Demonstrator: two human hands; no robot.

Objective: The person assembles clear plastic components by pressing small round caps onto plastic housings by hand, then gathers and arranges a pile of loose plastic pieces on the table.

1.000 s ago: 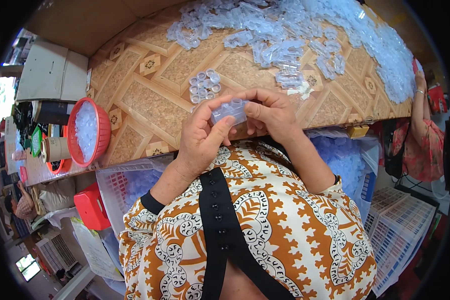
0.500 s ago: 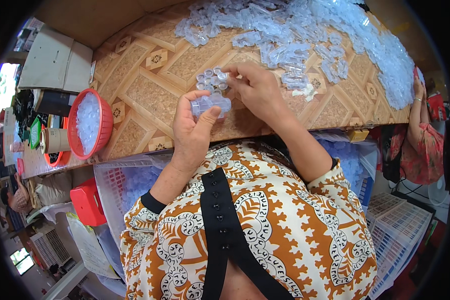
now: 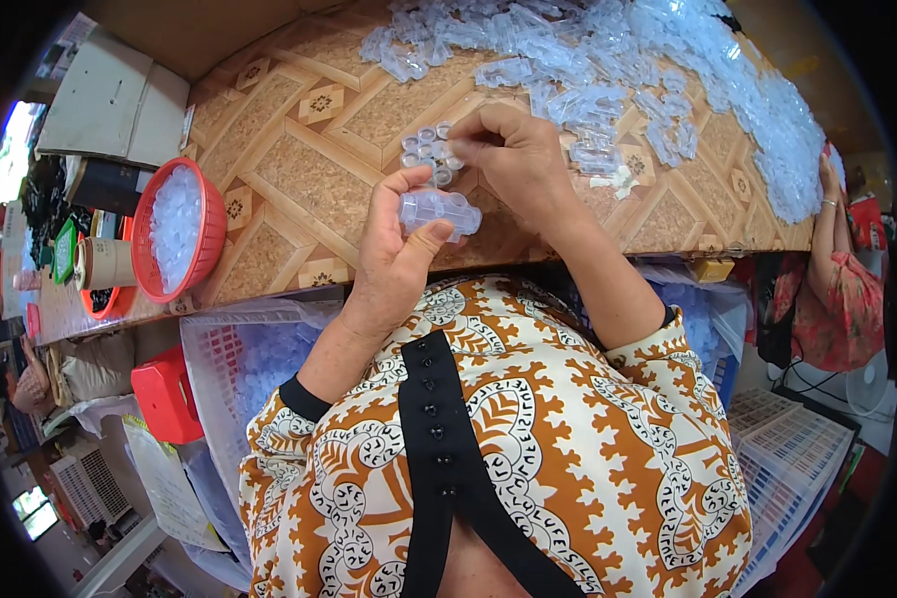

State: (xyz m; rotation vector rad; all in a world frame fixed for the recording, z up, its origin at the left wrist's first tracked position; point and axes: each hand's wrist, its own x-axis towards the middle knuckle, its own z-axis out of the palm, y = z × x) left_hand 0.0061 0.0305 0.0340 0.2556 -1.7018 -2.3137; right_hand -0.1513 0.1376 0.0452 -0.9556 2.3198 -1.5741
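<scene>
In my left hand [image 3: 389, 237] is a clear plastic piece with rounded, tube-like sections [image 3: 439, 211], gripped between thumb and fingers above the table's near edge. Just beyond it sits a tight cluster of small round clear caps [image 3: 427, 148]. The fingers of my right hand [image 3: 521, 164] are pinched together at the cluster's right side. Whatever lies between those fingertips is hidden. A big heap of similar clear plastic pieces [image 3: 608, 60] spreads over the far and right parts of the table.
A red basket [image 3: 214, 239] of small translucent pieces stands at the table's left, beside a tape roll [image 3: 108, 263] and cardboard [image 3: 110, 105]. Lined crates with translucent parts flank my lap, including a white one [image 3: 214, 349]. Another person's arm [image 3: 829, 214] shows at far right.
My left hand has shifted slightly right with the clear plastic piece. The right hand has moved slightly up and right, its fingers still pinched beside the caps.
</scene>
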